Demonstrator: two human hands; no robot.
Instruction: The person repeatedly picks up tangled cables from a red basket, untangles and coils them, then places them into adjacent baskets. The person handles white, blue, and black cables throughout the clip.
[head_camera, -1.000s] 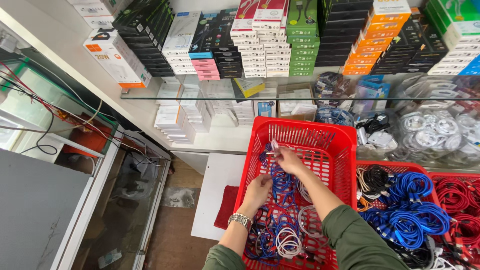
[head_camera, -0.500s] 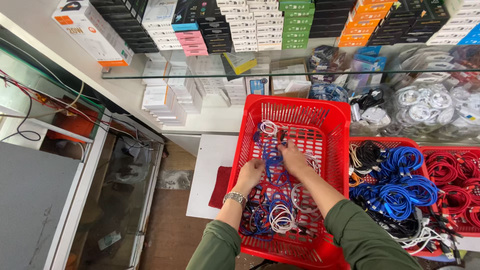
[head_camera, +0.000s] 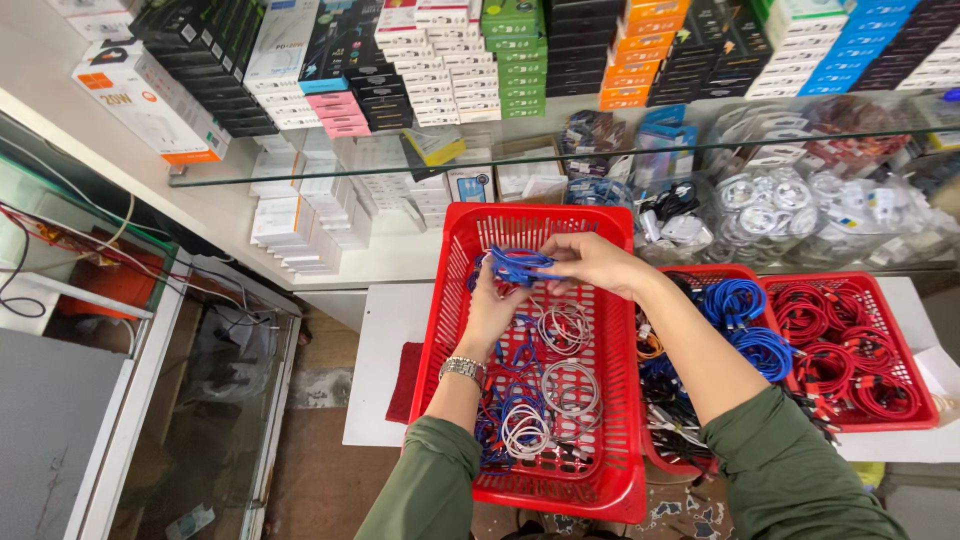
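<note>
Both hands, left hand (head_camera: 492, 312) and right hand (head_camera: 590, 262), grasping blue cable (head_camera: 520, 266), over red basket (head_camera: 610, 480) of coiled cables (head_camera: 570, 385)

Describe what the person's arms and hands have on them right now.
Both arms wear olive-green long sleeves, pushed up so the forearms are bare. The left sleeve bunches near the elbow, the right sleeve likewise. A silver metal-link watch sits on the left wrist. The left hand and right hand are bare: no gloves; no rings visible.
</note>
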